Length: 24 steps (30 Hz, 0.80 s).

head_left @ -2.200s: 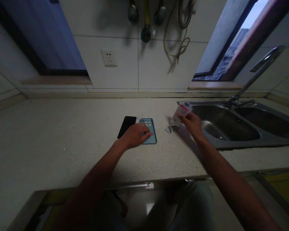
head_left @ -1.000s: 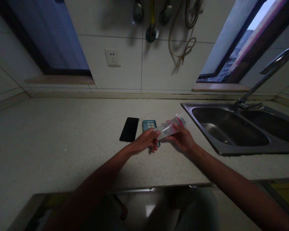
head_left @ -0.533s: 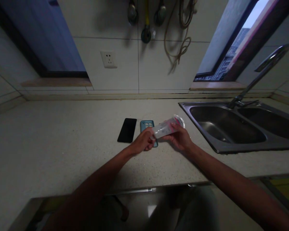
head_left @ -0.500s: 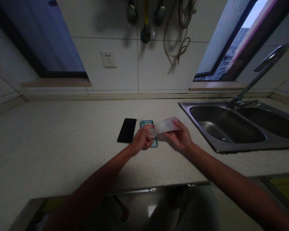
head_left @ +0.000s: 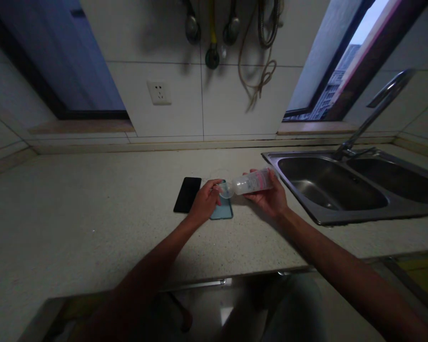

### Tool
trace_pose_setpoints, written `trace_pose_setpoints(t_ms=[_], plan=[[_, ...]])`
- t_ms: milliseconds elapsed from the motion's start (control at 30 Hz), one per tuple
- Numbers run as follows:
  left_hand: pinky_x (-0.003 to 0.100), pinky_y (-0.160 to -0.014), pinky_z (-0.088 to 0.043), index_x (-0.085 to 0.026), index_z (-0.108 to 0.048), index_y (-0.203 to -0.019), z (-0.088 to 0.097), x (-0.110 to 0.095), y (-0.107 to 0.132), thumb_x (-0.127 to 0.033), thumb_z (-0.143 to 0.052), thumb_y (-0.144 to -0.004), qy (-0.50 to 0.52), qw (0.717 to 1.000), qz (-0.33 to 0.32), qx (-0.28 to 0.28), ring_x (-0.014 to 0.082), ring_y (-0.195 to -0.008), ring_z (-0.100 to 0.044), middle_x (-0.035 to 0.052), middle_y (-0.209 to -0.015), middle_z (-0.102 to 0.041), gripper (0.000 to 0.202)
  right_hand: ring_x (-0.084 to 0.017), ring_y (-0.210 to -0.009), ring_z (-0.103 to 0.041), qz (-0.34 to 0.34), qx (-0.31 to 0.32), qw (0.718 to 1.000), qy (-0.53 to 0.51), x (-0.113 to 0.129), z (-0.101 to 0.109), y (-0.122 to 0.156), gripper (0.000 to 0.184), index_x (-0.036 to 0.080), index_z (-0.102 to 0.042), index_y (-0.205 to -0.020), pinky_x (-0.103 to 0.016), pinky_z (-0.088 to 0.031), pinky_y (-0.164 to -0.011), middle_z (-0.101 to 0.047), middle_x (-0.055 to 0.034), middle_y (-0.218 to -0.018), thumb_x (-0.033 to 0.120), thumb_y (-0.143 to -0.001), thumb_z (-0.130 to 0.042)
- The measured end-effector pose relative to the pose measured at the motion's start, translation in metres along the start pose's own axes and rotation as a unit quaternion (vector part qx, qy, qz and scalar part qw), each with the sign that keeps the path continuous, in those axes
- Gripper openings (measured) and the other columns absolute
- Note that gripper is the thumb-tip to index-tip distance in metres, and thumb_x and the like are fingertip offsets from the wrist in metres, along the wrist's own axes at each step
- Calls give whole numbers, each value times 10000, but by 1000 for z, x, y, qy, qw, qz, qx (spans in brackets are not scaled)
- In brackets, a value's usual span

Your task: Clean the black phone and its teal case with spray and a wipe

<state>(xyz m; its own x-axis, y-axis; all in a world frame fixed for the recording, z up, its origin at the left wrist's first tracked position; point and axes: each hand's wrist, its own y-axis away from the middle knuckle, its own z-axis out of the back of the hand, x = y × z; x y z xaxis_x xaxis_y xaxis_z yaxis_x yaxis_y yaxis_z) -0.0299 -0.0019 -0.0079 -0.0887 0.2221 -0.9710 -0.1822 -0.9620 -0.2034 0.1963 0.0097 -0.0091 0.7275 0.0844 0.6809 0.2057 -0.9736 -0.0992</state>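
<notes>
My right hand (head_left: 271, 197) is wrapped round a clear plastic bottle (head_left: 248, 184) with pink print on its side. It lies nearly level, its narrow end pointing left. Just left of that end, a small clear round cap (head_left: 226, 189) is pinched in the fingers of my left hand (head_left: 207, 199). Whether cap and bottle touch, I cannot make out. Under the left hand a teal phone case (head_left: 225, 212) rests on the counter, partly covered by the fingers. Beside it, to the left, lies a black smartphone (head_left: 187, 194), its lower right corner behind my hand.
A double steel sink (head_left: 299, 202) with a chrome faucet (head_left: 385, 102) is set into the pale counter (head_left: 128, 204) on the right. The tiled wall behind carries a socket (head_left: 159, 92), pipe valves (head_left: 212, 56) and a coiled hose (head_left: 267, 33). Windows flank both sides.
The bottle, blurred before, has turned so its printed side shows clearly. My left hand has shifted slightly up and left, with the cap still in it. The camera view has tilted a little.
</notes>
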Motion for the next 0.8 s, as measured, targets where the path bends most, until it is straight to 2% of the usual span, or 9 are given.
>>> trace_pose_setpoints(t_ms=[133, 233, 333, 433, 567, 633, 700, 800], plan=[[223, -520, -415, -158, -607, -1230, -1, 0, 3, -372, -483, -967, -87, 995, -39, -12, 99, -613, -557, 69, -962, -634, 361, -297, -1036, -728, -28, 9, 999, -32, 8, 1, 0, 577, 171, -684, -1112, -510, -647, -782, -758, -151, -1131, 682, -882, -549], [245, -579, -460, -161, -623, -1192, -1, 2, 4, -374, -481, -974, -126, 989, -81, -13, 102, -657, -570, 87, -1066, -617, 336, -315, -1047, -721, -59, -2, 997, -56, 14, 4, -1, 667, 160, -667, -1162, -543, -632, -779, -746, -171, -1159, 729, -885, -457], [287, -684, -500, -161, -636, -1151, 0, 4, 4, -353, -485, -978, -160, 980, -119, -13, 128, -746, -591, 99, -1117, -617, 299, -316, -1033, -719, -71, -33, 995, -67, 21, 10, -4, 632, 154, -651, -1181, -542, -628, -760, -750, -175, -1137, 667, -913, -397], [326, -778, -506, -163, -647, -1120, 1, 1, 5, -331, -490, -974, -187, 971, -148, -19, 153, -813, -591, 100, -1120, -626, 272, -302, -1007, -718, -53, -75, 993, -74, 30, 17, -9, 546, 169, -645, -1176, -496, -633, -721, -759, -151, -1088, 574, -910, -391], [337, -856, -485, -179, -668, -1072, 1, -6, 7, -312, -491, -968, -197, 966, -165, -22, 187, -910, -597, 98, -1079, -650, 245, -228, -811, -719, 29, -202, 976, -83, 44, 26, -17, 364, 230, -656, -1068, -401, -627, -668, -762, -50, -849, 420, -902, -394], [348, -894, -470, -189, -682, -1037, 1, -7, 7, -307, -487, -968, -202, 965, -166, -12, 207, -963, -602, 97, -1050, -660, 238, -206, -737, -706, 57, -256, 961, -82, 49, 30, -21, 329, 239, -655, -1023, -377, -622, -660, -738, -27, -762, 370, -904, -377], [373, -937, -453, -201, -694, -1012, 0, -7, 6, -298, -486, -964, -213, 962, -168, 8, 225, -985, -608, 94, -1022, -667, 234, -206, -739, -710, 60, -277, 955, -83, 51, 33, -23, 343, 237, -649, -1011, -377, -622, -660, -737, -33, -760, 375, -920, -348], [408, -969, -438, -208, -706, -998, -7, -5, 4, -285, -485, -956, -241, 955, -163, 49, 249, -998, -612, 98, -1005, -675, 237, -230, -793, -728, 42, -272, 957, -91, 49, 38, -25, 411, 227, -634, -1024, -408, -628, -663, -754, -68, -826, 465, -953, -307]])
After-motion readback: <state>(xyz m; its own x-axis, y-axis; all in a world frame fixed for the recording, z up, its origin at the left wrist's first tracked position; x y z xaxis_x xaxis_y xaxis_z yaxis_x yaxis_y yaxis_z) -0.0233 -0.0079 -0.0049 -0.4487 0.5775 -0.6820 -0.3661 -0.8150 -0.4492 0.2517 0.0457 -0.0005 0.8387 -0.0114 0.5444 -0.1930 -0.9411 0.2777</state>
